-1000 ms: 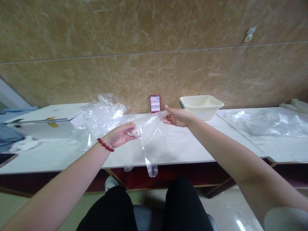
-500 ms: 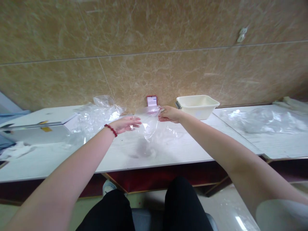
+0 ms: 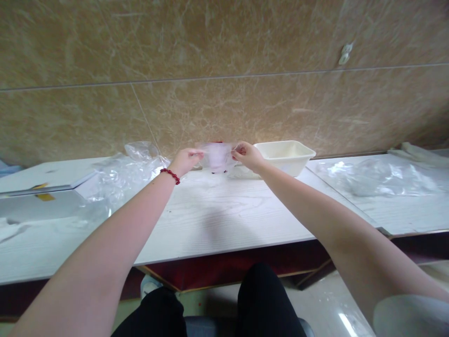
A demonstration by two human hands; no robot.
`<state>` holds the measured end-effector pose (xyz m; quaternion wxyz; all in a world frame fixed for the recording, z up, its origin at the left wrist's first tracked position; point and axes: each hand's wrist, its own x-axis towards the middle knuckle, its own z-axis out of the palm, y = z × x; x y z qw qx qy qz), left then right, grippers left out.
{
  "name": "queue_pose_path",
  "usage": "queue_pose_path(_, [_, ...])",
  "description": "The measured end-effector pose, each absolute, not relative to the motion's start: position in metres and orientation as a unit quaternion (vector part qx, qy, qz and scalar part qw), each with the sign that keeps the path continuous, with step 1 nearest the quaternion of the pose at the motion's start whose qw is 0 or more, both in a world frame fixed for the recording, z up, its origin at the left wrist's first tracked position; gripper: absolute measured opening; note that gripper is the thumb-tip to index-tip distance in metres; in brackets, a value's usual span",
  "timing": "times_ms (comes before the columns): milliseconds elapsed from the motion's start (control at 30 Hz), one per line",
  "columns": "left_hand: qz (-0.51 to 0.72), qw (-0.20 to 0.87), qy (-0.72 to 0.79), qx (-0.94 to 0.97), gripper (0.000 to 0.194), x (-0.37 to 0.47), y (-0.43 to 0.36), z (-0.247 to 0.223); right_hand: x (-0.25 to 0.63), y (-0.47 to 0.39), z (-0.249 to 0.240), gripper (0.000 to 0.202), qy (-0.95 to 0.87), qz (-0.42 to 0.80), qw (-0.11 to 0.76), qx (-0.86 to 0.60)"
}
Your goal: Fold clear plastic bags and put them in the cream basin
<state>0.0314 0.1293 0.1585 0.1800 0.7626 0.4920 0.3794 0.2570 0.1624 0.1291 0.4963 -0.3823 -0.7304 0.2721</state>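
A clear plastic bag point(image 3: 216, 157) is stretched between my two hands above the white table. My left hand point(image 3: 185, 160), with a red bead bracelet at its wrist, pinches the bag's left side. At the other side my right hand point(image 3: 246, 154) has its fingertips closed on the bag. Behind the thin plastic, a red-edged object with a pale face point(image 3: 218, 152) shows blurred against the wall. Whether anything lies inside the bag I cannot tell.
Right of my right hand stands a cream plastic bin point(image 3: 289, 157). A heap of clear plastic bags point(image 3: 129, 173) lies on the left beside a white box point(image 3: 45, 192). More clear plastic point(image 3: 379, 175) lies far right. The table's front edge point(image 3: 224, 255) runs above my knees.
My left hand has gone from open fingers beside the bag to a pinch on it. The bag has risen and been pulled flat between both hands, now covering the red-edged object.
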Motion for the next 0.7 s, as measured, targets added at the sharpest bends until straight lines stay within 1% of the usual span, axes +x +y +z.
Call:
queue_pose_path(133, [0.375, 0.137, 0.464, 0.791, 0.022, 0.026, 0.119, 0.133, 0.263, 0.144, 0.107, 0.025, -0.767, 0.184, 0.471, -0.394])
queue_pose_path(200, [0.352, 0.122, 0.445, 0.814, 0.021, 0.024, 0.114, 0.110, 0.265, 0.134, 0.090, 0.024, -0.787, 0.150, 0.448, -0.397])
queue_pose_path(333, [0.259, 0.098, 0.475, 0.836, 0.028, 0.023, 0.094, 0.062, 0.268, 0.115, 0.052, 0.018, -0.843, 0.114, 0.371, -0.374])
queue_pose_path(433, [0.168, 0.092, 0.490, 0.850, 0.031, 0.023, 0.074, 0.037, 0.273, 0.098, 0.030, 0.021, -0.884, 0.099, 0.303, -0.343])
queue_pose_path(567, [0.070, 0.105, 0.479, 0.869, 0.035, 0.017, 0.054, 0.031, 0.282, 0.077, 0.016, 0.028, -0.912, 0.090, 0.235, -0.324])
queue_pose_path(633, [0.050, 0.125, 0.464, 0.876, 0.044, 0.016, 0.051, 0.039, 0.285, 0.072, 0.012, 0.032, -0.921, 0.091, 0.218, -0.310])
queue_pose_path(700, [0.055, 0.156, 0.448, 0.879, 0.050, 0.021, 0.052, 0.048, 0.286, 0.069, 0.010, 0.035, -0.925, 0.095, 0.210, -0.301])
